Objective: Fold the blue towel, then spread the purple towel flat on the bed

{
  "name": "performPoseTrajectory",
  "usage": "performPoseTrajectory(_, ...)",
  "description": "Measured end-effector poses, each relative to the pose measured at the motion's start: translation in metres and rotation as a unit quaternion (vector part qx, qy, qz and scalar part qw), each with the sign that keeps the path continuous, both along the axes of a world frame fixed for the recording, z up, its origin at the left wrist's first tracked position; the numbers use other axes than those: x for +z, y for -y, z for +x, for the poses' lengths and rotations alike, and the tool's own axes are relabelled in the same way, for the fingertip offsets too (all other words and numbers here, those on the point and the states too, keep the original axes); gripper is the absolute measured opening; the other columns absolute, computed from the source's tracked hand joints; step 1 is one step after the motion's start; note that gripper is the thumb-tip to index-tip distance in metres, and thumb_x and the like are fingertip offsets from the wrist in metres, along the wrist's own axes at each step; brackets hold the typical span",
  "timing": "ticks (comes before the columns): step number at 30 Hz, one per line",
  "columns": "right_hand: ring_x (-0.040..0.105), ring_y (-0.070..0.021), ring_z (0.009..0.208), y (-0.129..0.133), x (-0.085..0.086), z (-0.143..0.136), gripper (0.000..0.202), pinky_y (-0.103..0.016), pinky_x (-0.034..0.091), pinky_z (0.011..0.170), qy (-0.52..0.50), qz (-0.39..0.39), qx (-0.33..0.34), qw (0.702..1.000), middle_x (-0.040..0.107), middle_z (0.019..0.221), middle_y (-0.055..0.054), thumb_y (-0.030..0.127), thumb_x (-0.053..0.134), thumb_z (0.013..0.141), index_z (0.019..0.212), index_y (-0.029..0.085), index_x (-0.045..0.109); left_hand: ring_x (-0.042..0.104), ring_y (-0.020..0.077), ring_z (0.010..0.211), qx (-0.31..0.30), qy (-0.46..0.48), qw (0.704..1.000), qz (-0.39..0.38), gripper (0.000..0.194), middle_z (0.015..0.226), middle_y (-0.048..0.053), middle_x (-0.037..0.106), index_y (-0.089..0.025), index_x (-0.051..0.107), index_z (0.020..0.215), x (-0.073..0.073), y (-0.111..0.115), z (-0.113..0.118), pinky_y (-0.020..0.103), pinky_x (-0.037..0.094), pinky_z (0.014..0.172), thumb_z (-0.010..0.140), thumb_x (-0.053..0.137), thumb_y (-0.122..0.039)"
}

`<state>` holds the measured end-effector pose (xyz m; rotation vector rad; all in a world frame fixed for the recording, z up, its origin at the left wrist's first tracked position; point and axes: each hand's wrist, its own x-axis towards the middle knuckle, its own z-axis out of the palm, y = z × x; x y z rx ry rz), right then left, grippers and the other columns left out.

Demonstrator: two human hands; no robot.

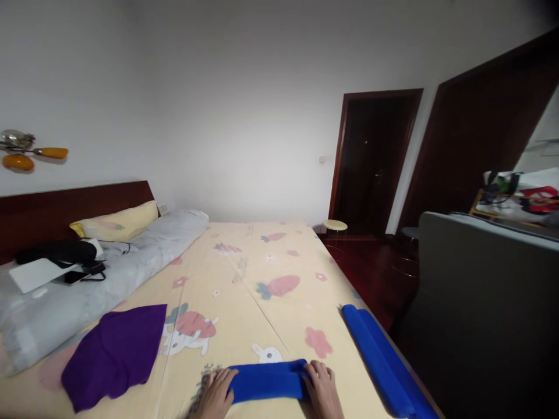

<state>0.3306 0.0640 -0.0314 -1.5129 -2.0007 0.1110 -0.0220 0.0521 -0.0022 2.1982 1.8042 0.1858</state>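
Note:
A blue cloth (pixel 268 381), folded into a flat strip, lies crosswise on the bed in front of me. My left hand (pixel 219 391) has its curled fingers on the strip's left end. At the right end, my right hand (pixel 322 387) grips the edge, its fingers bent over the fabric and the thumb partly hidden. Further right, along the bed's side, are blue folded cloths (pixel 378 358) laid lengthwise. To the left a purple cloth (pixel 116 352) is spread out with uneven edges.
The bed sheet (pixel 244 256) is cream with carrots and rabbits. A grey-white quilt roll (pixel 144 270) carries a black bag (pixel 56 251) and a white flat item (pixel 40 274). A yellow pillow (pixel 117 222) leans at the headboard. A dark panel (pixel 476 314) and a stool (pixel 335 225) stand right.

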Motion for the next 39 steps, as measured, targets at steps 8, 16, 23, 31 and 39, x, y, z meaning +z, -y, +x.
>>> performPoseTrajectory(8, 0.057, -0.0239, 0.116, 0.013, -0.015, 0.010, 0.044, -0.041, 0.038, 0.096, 0.020, -0.072, 0.050, 0.996, 0.063, 0.128, -0.004, 0.040, 0.044, 0.087, 0.131, 0.034, 0.049, 0.046, 0.0185, 0.131, 0.033, -0.018, 0.999, 0.027, 0.051, 0.137, 0.000, 0.057, -0.032, 0.052, 0.129, 0.002, 0.004, 0.013, 0.044, 0.035, 0.110, 0.083, 0.035, -0.018)
performPoseTrajectory(16, 0.058, -0.0304, 0.113, 0.011, -0.009, 0.033, 0.046, -0.050, 0.040, 0.098, -0.093, -0.170, 0.061, 0.979, 0.068, 0.119, -0.008, 0.052, 0.053, 0.078, 0.120, 0.034, 0.059, 0.048, 0.0216, 0.129, 0.066, 0.047, 0.997, 0.020, 0.050, 0.133, 0.001, 0.061, -0.031, 0.057, 0.123, -0.017, 0.010, -0.004, 0.043, 0.034, 0.110, 0.075, 0.048, -0.020)
performPoseTrajectory(23, 0.067, -0.0268, 0.098, -0.022, -0.017, 0.018, 0.042, -0.042, 0.051, 0.088, -0.287, -0.177, 0.033, 0.941, 0.072, 0.107, -0.008, 0.047, 0.049, 0.076, 0.109, 0.024, 0.062, 0.066, 0.0201, 0.091, 0.166, 0.342, 0.925, -0.008, 0.040, 0.091, 0.002, 0.071, -0.022, 0.064, 0.100, -0.023, -0.011, -0.017, 0.030, 0.053, 0.079, 0.075, 0.055, -0.053)
performPoseTrajectory(31, 0.060, -0.0316, 0.111, -0.027, -0.038, -0.016, 0.047, -0.047, 0.046, 0.089, -0.011, 0.004, -0.109, 0.994, 0.066, 0.121, -0.012, 0.035, 0.052, 0.078, 0.124, 0.026, 0.056, 0.057, 0.0241, 0.115, 0.240, 0.036, 0.963, 0.118, 0.041, 0.120, 0.006, 0.066, -0.024, 0.062, 0.116, -0.020, -0.014, 0.014, 0.043, 0.044, 0.099, 0.082, 0.040, -0.013)
performPoseTrajectory(39, 0.057, -0.0219, 0.120, -0.021, -0.061, -0.089, 0.070, -0.035, 0.048, 0.093, 0.093, 0.134, 0.127, 0.978, 0.054, 0.137, -0.002, 0.021, 0.048, 0.083, 0.146, 0.034, 0.020, 0.033, 0.0204, 0.140, -0.083, 0.004, 0.994, 0.074, 0.069, 0.153, -0.007, 0.032, -0.039, 0.017, 0.145, -0.046, -0.008, 0.094, 0.044, 0.033, 0.116, 0.084, 0.038, -0.014)
